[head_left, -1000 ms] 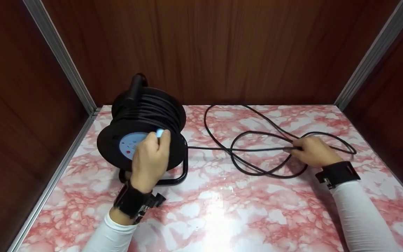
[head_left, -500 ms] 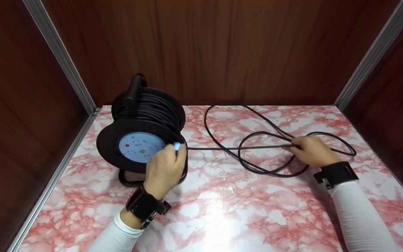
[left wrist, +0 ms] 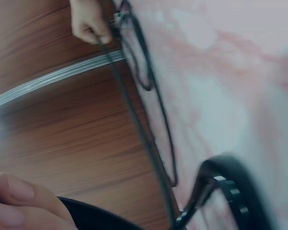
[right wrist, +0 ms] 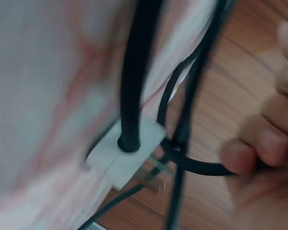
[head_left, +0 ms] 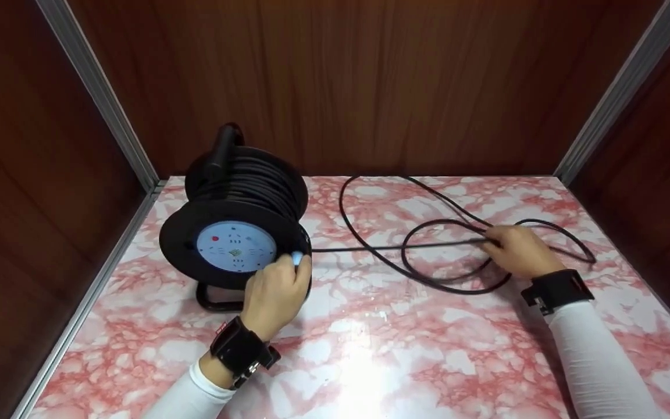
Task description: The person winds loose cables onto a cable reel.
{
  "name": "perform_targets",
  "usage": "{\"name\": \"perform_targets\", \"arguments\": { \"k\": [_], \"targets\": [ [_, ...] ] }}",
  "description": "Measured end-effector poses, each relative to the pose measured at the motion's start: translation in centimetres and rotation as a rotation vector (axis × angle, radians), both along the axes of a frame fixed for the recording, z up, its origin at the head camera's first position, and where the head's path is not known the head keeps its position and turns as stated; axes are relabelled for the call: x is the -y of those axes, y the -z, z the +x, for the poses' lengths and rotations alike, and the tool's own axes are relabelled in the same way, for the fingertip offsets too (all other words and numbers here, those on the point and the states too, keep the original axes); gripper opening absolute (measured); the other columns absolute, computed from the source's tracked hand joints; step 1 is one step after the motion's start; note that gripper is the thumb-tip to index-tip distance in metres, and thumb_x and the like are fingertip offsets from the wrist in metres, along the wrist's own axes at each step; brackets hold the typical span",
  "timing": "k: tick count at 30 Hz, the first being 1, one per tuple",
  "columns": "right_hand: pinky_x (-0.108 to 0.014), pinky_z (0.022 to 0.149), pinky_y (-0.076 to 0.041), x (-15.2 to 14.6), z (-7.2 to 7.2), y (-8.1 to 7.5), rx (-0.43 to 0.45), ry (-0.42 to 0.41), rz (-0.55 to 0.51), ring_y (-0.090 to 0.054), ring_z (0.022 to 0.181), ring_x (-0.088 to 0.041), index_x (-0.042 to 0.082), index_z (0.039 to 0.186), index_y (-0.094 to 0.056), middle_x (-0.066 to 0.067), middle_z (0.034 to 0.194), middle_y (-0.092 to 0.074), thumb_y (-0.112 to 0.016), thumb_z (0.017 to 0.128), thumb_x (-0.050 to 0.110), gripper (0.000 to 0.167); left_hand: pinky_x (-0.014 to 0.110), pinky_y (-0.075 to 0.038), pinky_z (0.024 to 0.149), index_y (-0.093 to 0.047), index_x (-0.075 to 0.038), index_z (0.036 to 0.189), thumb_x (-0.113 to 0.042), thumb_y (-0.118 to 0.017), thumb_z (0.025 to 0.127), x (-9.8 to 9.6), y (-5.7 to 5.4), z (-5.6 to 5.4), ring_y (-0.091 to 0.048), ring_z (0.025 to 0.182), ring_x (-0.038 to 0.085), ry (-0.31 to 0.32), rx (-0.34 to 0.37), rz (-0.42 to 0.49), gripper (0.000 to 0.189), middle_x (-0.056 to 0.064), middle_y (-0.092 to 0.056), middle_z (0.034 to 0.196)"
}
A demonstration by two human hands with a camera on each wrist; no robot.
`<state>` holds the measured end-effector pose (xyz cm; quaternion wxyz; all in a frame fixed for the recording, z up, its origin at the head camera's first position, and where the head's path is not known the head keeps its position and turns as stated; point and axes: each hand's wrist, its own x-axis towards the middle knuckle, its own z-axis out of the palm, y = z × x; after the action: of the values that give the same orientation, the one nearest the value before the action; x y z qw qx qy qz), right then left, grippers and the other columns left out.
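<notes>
A black cable reel [head_left: 175, 238] with a light blue socket face [head_left: 236, 244] stands at the left of the table. My left hand [head_left: 275, 294] grips the blue knob [head_left: 297, 256] near the lower right of its disc. From the reel's right side a black cable [head_left: 358, 249] runs taut to my right hand [head_left: 518, 251], which pinches it. The rest of that cable lies in loose loops. In the right wrist view a white plug [right wrist: 120, 160] with metal prongs ends the cable, close by my right hand's curled fingers [right wrist: 269, 139]. My palm hides part of the knob.
Dark wood-grain panels [head_left: 370, 87] with metal corner strips [head_left: 108, 99] enclose the back and both sides of the red-and-white marbled table [head_left: 381, 361]. Under the reel is a black tubular stand [head_left: 216, 304]; a carry handle [head_left: 223, 151] tops it.
My left hand has swung the knob right and down, turning the reel clockwise; its red dot has risen. The small cable loop has shrunk toward my right hand, which has hardly moved.
</notes>
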<state>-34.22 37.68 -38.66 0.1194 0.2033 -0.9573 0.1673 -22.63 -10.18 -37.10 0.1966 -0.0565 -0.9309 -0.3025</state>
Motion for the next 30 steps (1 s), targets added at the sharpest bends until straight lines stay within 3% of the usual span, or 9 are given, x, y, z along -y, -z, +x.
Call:
{"name": "perform_targets", "arguments": {
  "k": [5,7,11,13,18,20,27,28,30],
  "targets": [
    [-0.044,0.061,-0.042,-0.4,-0.2,-0.5,-0.285,0.025,-0.049,-0.055,0.069,-0.023,0.016,0.073,-0.053,-0.002,0.077,-0.056,-0.074,0.092,0.009,0.029,0.055,-0.052,0.053,-0.052,-0.013,0.069,-0.038,-0.051,0.109,0.6,1.5,0.1,-0.068,0.062,0.038,0.0,0.026,-0.026,0.047,0.01,-0.06,0.065],
    [-0.043,0.061,-0.042,-0.4,-0.2,-0.5,-0.251,0.023,-0.044,-0.054,0.067,-0.024,0.016,0.073,-0.053,-0.003,0.075,-0.055,-0.075,0.093,0.011,0.03,0.056,-0.052,0.053,-0.053,-0.012,0.069,-0.037,-0.051,0.109,0.9,2.0,0.1,-0.069,0.063,0.039,-0.001,0.041,-0.036,0.047,0.011,-0.06,0.065],
    [-0.039,0.061,-0.042,-0.3,0.0,-0.1,-0.021,0.014,-0.012,-0.052,0.066,-0.02,0.019,0.076,-0.057,0.001,0.072,-0.054,-0.074,0.099,0.02,0.028,0.056,-0.053,0.055,-0.054,-0.012,0.07,-0.038,-0.049,0.109,1.7,2.8,0.3,-0.069,0.066,0.04,-0.003,0.096,-0.053,0.047,0.012,-0.061,0.067],
    [-0.038,0.062,-0.041,-0.1,0.0,-0.1,-0.023,0.013,-0.018,-0.051,0.066,-0.019,0.019,0.076,-0.057,0.002,0.072,-0.052,-0.073,0.099,0.019,0.028,0.058,-0.053,0.057,-0.054,-0.012,0.071,-0.039,-0.048,0.109,2.0,3.0,0.4,-0.07,0.068,0.041,-0.003,0.123,-0.064,0.048,0.013,-0.062,0.069],
    [-0.04,0.061,-0.04,0.2,-0.4,-0.4,-0.347,-0.013,-0.071,-0.05,0.068,-0.022,0.013,0.076,-0.055,-0.003,0.075,-0.052,-0.077,0.093,0.009,0.028,0.06,-0.053,0.062,-0.057,-0.012,0.073,-0.041,-0.044,0.11,2.6,3.0,0.4,-0.071,0.073,0.041,-0.002,0.198,-0.055,0.049,0.014,-0.065,0.074],
    [-0.042,0.063,-0.041,0.2,-0.5,-0.3,-0.395,-0.026,-0.068,-0.052,0.069,-0.024,0.011,0.077,-0.056,-0.005,0.076,-0.054,-0.077,0.092,0.008,0.026,0.059,-0.053,0.064,-0.057,-0.012,0.073,-0.042,-0.043,0.11,2.8,3.0,0.4,-0.071,0.075,0.04,-0.001,0.225,-0.042,0.049,0.014,-0.065,0.075],
    [-0.038,0.061,-0.041,0.2,-0.1,0.3,-0.051,0.007,-0.043,-0.051,0.066,-0.02,0.017,0.079,-0.058,0.001,0.073,-0.052,-0.072,0.098,0.011,0.024,0.054,-0.051,0.06,-0.055,-0.015,0.07,-0.045,-0.043,0.111,4.5,3.5,0.5,-0.068,0.072,0.03,0.008,0.305,-0.049,0.052,0.009,-0.062,0.074],
    [-0.038,0.062,-0.041,0.2,-0.1,0.2,-0.055,0.004,-0.048,-0.051,0.067,-0.02,0.017,0.079,-0.058,0.001,0.074,-0.052,-0.072,0.098,0.011,0.024,0.053,-0.052,0.06,-0.056,-0.016,0.07,-0.046,-0.043,0.111,4.7,3.6,0.5,-0.067,0.072,0.028,0.008,0.314,-0.05,0.052,0.008,-0.062,0.074],
    [-0.04,0.063,-0.041,0.4,-0.2,-0.1,-0.144,-0.009,-0.063,-0.051,0.069,-0.02,0.016,0.078,-0.058,0.0,0.075,-0.052,-0.074,0.097,0.01,0.025,0.053,-0.052,0.06,-0.058,-0.016,0.071,-0.046,-0.042,0.111,5.1,3.7,0.6,-0.066,0.07,0.026,0.007,0.337,-0.044,0.052,0.008,-0.062,0.074]
  ]
}}
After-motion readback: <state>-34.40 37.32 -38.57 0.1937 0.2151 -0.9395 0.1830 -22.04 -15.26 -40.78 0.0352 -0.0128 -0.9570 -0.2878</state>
